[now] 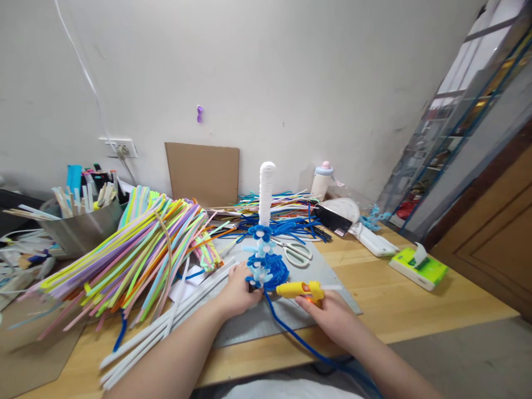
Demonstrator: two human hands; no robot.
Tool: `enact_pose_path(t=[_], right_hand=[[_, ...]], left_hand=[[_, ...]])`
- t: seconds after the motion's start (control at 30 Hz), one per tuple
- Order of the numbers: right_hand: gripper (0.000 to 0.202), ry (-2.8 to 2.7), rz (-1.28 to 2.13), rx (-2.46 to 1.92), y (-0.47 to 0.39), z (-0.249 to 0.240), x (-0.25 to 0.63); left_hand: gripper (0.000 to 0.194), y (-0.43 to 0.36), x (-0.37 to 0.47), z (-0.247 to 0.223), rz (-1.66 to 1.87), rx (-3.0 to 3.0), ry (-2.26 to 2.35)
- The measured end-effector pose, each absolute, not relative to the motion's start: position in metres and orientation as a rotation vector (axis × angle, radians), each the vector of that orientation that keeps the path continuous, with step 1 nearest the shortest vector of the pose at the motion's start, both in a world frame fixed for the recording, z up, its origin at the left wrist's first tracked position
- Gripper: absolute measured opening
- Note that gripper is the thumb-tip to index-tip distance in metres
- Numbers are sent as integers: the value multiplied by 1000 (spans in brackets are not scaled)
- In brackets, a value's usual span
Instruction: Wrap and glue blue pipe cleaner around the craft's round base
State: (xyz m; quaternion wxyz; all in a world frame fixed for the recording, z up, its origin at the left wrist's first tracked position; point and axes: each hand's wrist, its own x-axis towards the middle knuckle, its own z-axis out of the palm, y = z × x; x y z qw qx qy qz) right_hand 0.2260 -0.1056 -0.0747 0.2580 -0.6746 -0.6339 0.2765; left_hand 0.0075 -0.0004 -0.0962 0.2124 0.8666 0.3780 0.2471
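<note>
My left hand is closed around the lower part of a pipe-cleaner craft, which stands upright in the middle of the table. It has a white wrapped column with blue and pale blue flowers on its lower part. A coiled dark blue base lies beside the flowers, and a long blue pipe cleaner trails from it toward the front edge. In my right hand is a yellow hot glue gun, its nozzle pointing left, close to the blue coil. The left fingertips are partly hidden.
Scissors lie on a grey mat behind the glue gun. Bundled colourful pipe cleaners and white strips fill the left side. Toward the right are a phone, a white device and a green tissue pack.
</note>
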Motion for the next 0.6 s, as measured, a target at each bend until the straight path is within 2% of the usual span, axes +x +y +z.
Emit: enact_pose_path(t=[0.6], right_hand=[[44, -1579, 780, -1830, -108, -77, 241]], left_hand=[[15, -3, 8, -87, 605, 2426, 1080]])
